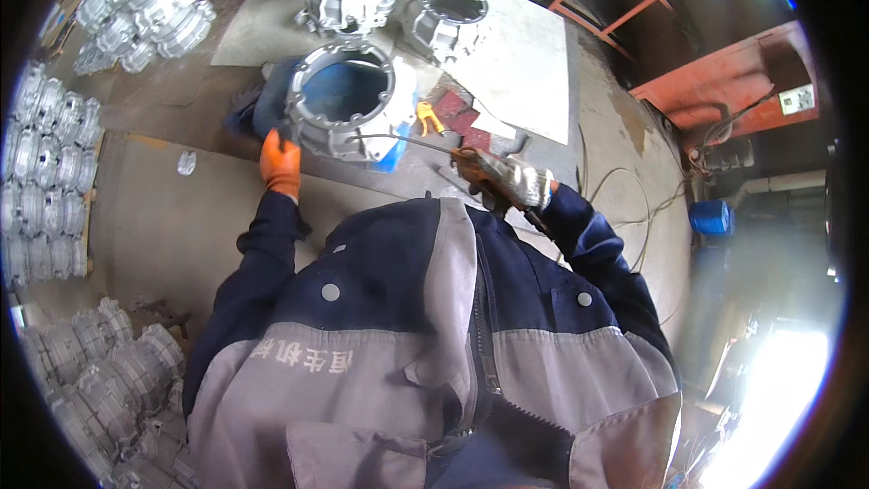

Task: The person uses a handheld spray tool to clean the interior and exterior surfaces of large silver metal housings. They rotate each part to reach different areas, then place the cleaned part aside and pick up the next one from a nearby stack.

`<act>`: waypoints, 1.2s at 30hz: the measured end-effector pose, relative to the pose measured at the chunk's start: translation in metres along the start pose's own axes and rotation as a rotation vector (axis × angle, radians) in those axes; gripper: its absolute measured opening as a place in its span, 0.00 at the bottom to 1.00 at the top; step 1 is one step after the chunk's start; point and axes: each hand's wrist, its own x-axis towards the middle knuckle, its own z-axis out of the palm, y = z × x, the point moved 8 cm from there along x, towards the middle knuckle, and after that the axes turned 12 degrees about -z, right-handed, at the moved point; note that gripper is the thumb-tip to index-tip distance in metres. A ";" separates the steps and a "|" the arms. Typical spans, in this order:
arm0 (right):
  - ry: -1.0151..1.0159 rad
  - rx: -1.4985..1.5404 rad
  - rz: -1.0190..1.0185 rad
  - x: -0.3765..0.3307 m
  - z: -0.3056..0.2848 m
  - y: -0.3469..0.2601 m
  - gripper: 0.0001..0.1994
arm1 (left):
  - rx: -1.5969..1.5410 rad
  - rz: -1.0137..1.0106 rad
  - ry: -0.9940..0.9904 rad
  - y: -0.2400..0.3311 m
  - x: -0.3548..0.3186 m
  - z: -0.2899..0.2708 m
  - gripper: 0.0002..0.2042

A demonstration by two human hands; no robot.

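Note:
A silvery cast metal housing (395,118) with a round flanged opening rests on a blue support (391,159) in front of me. My left hand (281,166), in an orange glove, is closed on the housing's near left edge; its fingertips are partly hidden. In a whitish glove, my right hand (520,181) grips a brown-orange hand-held tool (480,172). From it a long thin rod (412,139) points left, its tip at the housing's near side wall. Whether the tip touches the metal, I cannot tell.
Beyond the housing lie a yellow blow gun (430,117) and dark red pieces (459,116). More housings (446,20) stand on a pale sheet (525,63). Stacked castings (50,163) line the left. Hoses (634,195) curl on the right floor near an orange-red metal cabinet (724,77).

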 end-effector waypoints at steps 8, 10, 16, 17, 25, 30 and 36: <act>0.504 0.556 -0.018 -0.099 -0.063 0.070 0.34 | 0.697 0.266 -0.441 0.128 -0.026 0.148 0.20; 0.661 0.771 -0.317 -0.109 -0.070 0.062 0.34 | 0.908 0.274 -0.561 0.122 -0.029 0.167 0.20; 0.656 1.102 -0.463 -0.096 -0.059 0.070 0.32 | 0.883 0.200 -0.684 0.113 -0.004 0.192 0.17; 0.703 1.075 -0.446 -0.092 -0.061 0.071 0.32 | 0.875 0.206 -0.687 0.115 0.002 0.196 0.17; 0.651 1.198 -0.635 -0.034 -0.071 0.017 0.30 | 0.972 1.157 -0.252 0.166 0.124 0.086 0.08; 0.830 1.136 -0.458 0.011 -0.062 0.030 0.29 | 0.518 0.651 -0.432 0.099 0.178 0.034 0.12; 0.632 1.054 -0.371 0.040 -0.034 0.000 0.32 | -0.365 -0.215 -0.680 0.075 0.167 0.023 0.24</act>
